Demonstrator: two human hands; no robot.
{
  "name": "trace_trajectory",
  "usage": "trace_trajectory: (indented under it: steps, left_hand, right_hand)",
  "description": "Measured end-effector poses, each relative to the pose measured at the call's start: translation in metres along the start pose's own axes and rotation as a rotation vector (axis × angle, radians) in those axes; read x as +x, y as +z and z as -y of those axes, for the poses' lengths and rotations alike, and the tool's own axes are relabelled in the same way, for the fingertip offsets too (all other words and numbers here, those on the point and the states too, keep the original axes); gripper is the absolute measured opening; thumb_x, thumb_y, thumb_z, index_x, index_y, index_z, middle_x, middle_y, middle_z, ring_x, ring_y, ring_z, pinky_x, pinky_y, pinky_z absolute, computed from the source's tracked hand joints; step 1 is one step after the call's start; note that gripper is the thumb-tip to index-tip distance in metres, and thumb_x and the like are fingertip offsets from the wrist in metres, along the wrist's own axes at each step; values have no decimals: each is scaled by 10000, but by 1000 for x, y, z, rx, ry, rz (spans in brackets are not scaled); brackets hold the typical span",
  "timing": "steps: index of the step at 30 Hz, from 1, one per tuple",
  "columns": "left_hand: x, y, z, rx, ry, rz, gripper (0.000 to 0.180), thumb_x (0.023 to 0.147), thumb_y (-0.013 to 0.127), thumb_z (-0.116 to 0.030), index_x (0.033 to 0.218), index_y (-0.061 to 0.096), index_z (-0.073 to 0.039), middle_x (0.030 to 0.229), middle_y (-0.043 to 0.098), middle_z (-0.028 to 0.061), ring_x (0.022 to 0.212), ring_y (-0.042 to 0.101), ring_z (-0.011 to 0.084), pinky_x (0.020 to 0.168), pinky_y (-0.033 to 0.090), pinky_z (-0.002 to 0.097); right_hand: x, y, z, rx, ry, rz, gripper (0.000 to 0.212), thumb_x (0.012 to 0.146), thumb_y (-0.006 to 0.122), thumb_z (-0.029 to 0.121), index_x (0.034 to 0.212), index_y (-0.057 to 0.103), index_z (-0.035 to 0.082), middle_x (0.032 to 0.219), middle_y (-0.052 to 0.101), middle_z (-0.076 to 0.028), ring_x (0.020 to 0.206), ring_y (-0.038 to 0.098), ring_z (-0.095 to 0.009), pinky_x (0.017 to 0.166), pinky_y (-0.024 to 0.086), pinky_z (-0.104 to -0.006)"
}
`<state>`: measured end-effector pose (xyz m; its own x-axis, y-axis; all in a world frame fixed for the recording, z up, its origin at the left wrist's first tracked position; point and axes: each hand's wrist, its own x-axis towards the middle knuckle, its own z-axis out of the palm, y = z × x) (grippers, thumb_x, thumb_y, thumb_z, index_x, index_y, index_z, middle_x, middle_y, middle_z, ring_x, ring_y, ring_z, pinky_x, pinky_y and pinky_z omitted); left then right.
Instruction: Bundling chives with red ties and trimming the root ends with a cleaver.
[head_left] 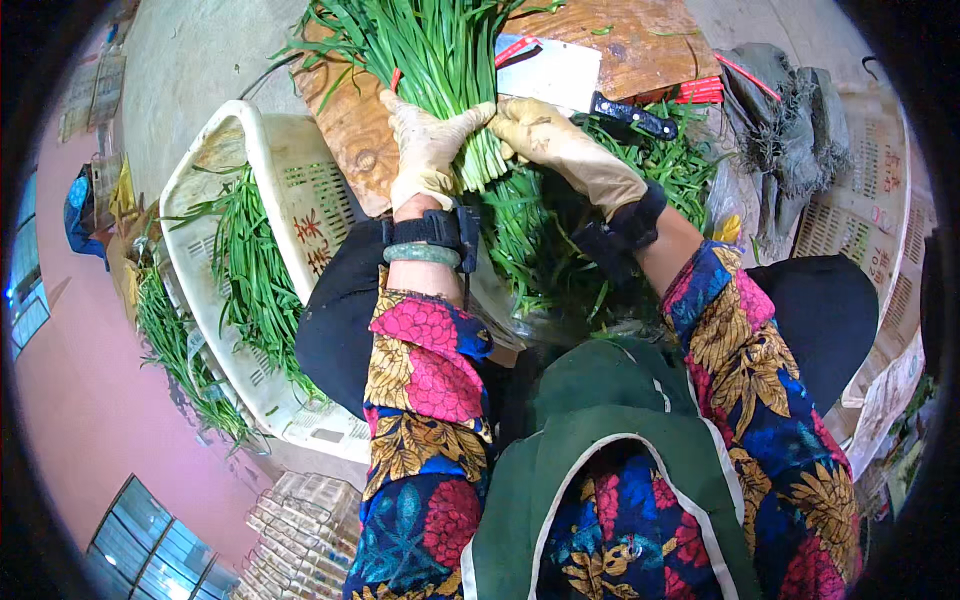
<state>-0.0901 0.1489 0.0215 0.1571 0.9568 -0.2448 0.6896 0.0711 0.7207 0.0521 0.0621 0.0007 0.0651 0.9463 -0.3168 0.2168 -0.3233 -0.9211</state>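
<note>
A thick bunch of garlic chives (440, 65) lies across the wooden board (350, 130), pale stem ends toward me. My left hand (425, 140), in a cream glove, grips it from the left, thumb across the stems. My right hand (560, 150), also gloved, is closed against the right side of the stems near their cut ends; some fingertips are hidden. A red tie strip (517, 50) shows at both sides of the bunch, its middle covered by the leaves. Just beyond my right hand rests a cleaver (555, 75) with a black handle.
Loose chives (520, 235) are heaped below the board between my knees. A white plastic crate (255, 150) with more chives stands at left. More red strips (700, 91) lie at the board's right edge, beside a grey frayed sack (800, 130) and another crate (850, 230).
</note>
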Motion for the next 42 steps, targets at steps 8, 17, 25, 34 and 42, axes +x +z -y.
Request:
trace_trajectory:
  steps: [8, 17, 25, 34, 42]
  left_hand:
    - [-13, 3, -17, 129, -50, -94, 1391, 428, 931, -374, 1414, 73, 104, 1334, 380, 335, 1257, 411, 371, 1050, 355, 367]
    - [-22, 4, -31, 268, -70, -158, 1346, 491, 896, -381, 1431, 43, 65, 1272, 407, 313, 1193, 432, 412, 1000, 392, 397]
    - [-24, 16, -29, 287, -26, -215, 1292, 518, 872, -334, 1435, 47, 53, 1221, 448, 293, 1119, 491, 407, 959, 423, 421]
    - [-25, 8, -37, 238, -53, -199, 1225, 537, 842, -274, 1425, 72, 71, 1236, 441, 283, 1140, 463, 409, 977, 407, 407]
    - [-23, 16, -41, 386, -45, -220, 1150, 567, 835, -326, 1408, 139, 34, 1139, 477, 241, 1035, 522, 384, 859, 478, 429]
  right_hand:
    - [9, 1, -6, 109, 75, 197, 198, 858, 557, 153, 987, 578, 4, 736, 583, -34, 645, 574, -123, 583, 479, -262]
    - [2, -38, 25, -339, -225, 58, 400, 757, 674, 425, 859, 645, 40, 725, 632, -182, 718, 627, -329, 676, 485, -413]
    - [43, -73, 38, -1044, -454, -326, 222, 793, 645, 275, 908, 660, 86, 807, 642, -149, 812, 632, -300, 751, 459, -459]
    - [50, -77, 34, -704, 79, 148, 309, 803, 666, 359, 871, 683, 58, 780, 672, -165, 690, 643, -299, 587, 473, -408]
    - [53, -75, 62, -225, -48, 422, 175, 769, 643, 166, 751, 643, -8, 583, 576, -35, 502, 508, -129, 462, 401, -315]
